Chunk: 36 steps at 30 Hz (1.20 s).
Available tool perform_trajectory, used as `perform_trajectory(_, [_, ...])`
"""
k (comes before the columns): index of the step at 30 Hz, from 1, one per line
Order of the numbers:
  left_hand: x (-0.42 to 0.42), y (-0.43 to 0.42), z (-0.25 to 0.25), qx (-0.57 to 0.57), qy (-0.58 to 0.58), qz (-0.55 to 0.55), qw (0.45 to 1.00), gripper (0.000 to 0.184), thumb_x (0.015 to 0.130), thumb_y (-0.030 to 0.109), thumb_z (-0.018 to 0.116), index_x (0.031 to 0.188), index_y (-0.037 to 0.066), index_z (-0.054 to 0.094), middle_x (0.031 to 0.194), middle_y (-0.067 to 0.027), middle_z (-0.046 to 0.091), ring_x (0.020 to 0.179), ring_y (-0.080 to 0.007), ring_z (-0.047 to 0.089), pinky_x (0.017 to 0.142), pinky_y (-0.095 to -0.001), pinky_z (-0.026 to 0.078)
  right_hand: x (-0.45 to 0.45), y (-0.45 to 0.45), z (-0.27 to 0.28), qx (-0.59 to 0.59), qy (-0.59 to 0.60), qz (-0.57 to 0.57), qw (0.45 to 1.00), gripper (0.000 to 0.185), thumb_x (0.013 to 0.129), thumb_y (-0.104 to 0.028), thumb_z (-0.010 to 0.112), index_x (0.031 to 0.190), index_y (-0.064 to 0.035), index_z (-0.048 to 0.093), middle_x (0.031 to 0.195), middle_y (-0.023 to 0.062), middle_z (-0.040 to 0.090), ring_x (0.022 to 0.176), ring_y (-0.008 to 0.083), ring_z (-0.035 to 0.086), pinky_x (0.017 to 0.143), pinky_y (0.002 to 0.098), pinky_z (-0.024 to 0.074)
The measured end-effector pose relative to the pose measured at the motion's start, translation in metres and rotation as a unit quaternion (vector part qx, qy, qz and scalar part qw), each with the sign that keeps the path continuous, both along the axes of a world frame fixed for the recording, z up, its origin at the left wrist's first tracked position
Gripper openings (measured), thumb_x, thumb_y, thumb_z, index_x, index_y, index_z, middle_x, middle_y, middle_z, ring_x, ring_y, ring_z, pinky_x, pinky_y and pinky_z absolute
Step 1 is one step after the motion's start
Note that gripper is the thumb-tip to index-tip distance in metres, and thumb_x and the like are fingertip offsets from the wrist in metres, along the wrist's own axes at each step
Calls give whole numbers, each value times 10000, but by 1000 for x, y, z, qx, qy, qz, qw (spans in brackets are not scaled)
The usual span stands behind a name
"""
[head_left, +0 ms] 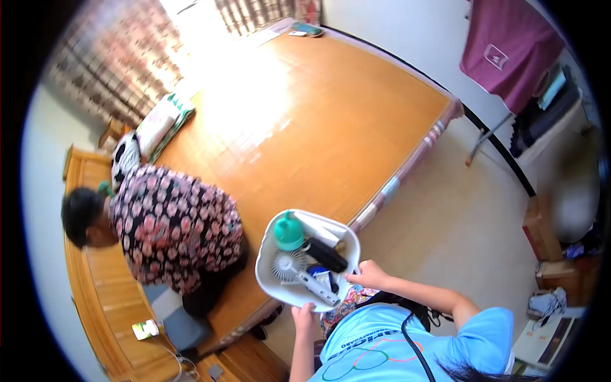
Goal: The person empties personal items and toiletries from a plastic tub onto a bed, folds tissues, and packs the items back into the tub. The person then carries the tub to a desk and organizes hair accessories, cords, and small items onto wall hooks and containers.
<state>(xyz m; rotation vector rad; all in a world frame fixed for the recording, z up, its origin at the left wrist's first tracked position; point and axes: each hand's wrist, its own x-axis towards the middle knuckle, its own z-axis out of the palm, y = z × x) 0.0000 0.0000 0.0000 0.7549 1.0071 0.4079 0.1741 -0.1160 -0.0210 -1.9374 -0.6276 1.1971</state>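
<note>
A white plastic basin (pixel 262 280) is held in front of my body, above the bed's near corner and the floor. My left hand (pixel 304 313) grips its near rim, with the thumb over the edge. On the right side, my right hand (pixel 369 275) is closed on the rim, thumb inside. In the basin lie a green bottle with a nozzle-like top (pixel 289 234), a white handheld fan (pixel 287 264), a black cylindrical object (pixel 325 254), a white box-like item (pixel 318 228) and a blue-and-white item (pixel 323 277) I cannot make out. My fingers under the rim are hidden.
A large bed (pixel 318 127) with an orange-brown mat fills the middle. A person in a floral top (pixel 178 223) bends over its left side, by the wooden headboard (pixel 95 280). Boxes (pixel 541 229) and a purple cloth on a rack (pixel 509 57) stand right.
</note>
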Motion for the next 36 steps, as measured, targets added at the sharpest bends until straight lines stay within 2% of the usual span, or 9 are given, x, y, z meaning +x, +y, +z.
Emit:
perform_trajectory(2, [14,29,-16,-7,6,-63,998,460,609,-44,449,1066,-43,398,953,-129,494,860,-222,529,755,-341,450,-3,3,2,-5,28,-90,996,337,715,-330,594,710,7,607,594,92,586,543,167,562,534,298,450])
perform_trajectory(6, [278,-3,-4,-17,-31,-241,970,475,628,-80,388,1093,16,371,973,-150,493,888,-267,537,724,-350,480,195,-75,6,67,-13,-263,962,313,756,-316,581,737,-4,604,579,25,570,485,71,503,454,224,411])
perform_trajectory(10, [404,-11,-21,10,-39,-379,925,430,650,-40,420,1076,-8,376,959,-135,507,819,-235,561,657,-341,511,277,-109,32,67,0,-354,933,310,785,-319,552,734,-15,589,598,9,559,458,56,490,410,191,387])
perform_trajectory(15, [544,-12,-24,20,-70,-457,886,424,663,-32,419,1081,32,387,937,-106,496,835,-226,545,652,-340,511,370,-109,-2,176,19,-478,860,274,814,-276,517,741,-13,551,586,18,537,449,60,467,392,194,380])
perform_trajectory(20, [671,-11,-99,0,-44,-543,839,430,669,-18,436,1091,50,391,941,-106,513,829,-237,554,651,-348,510,459,-120,-86,138,-92,-503,848,228,807,-235,533,785,-11,565,607,5,549,479,46,454,418,209,376])
perform_trajectory(27, [758,35,-211,89,-17,-616,783,366,664,26,461,1028,64,463,882,-90,552,766,-229,577,609,-351,514,515,-70,-173,-8,-187,-554,811,324,751,-311,587,662,-4,536,496,46,513,445,128,497,428,300,392])
perform_trajectory(31, [822,76,-224,164,-6,-593,788,396,657,23,452,1049,75,450,878,-88,551,735,-219,579,593,-354,518,582,-19,-248,186,-219,-537,793,316,765,-326,566,682,-21,548,487,32,506,426,100,494,399,248,395])
perform_trajectory(33, [828,86,-244,203,6,-616,762,337,678,49,467,1014,79,470,829,-67,568,669,-195,589,533,-322,506,592,-16,-259,167,-19,-559,812,332,771,-341,556,687,-20,547,513,34,523,403,106,489,389,241,397])
perform_trajectory(36, [813,105,-272,191,28,-579,792,230,699,84,488,927,56,476,737,-66,556,599,-186,578,507,-310,500,582,-24,-256,80,1,-500,862,367,774,-360,548,649,-15,550,499,47,521,392,112,488,378,250,400])
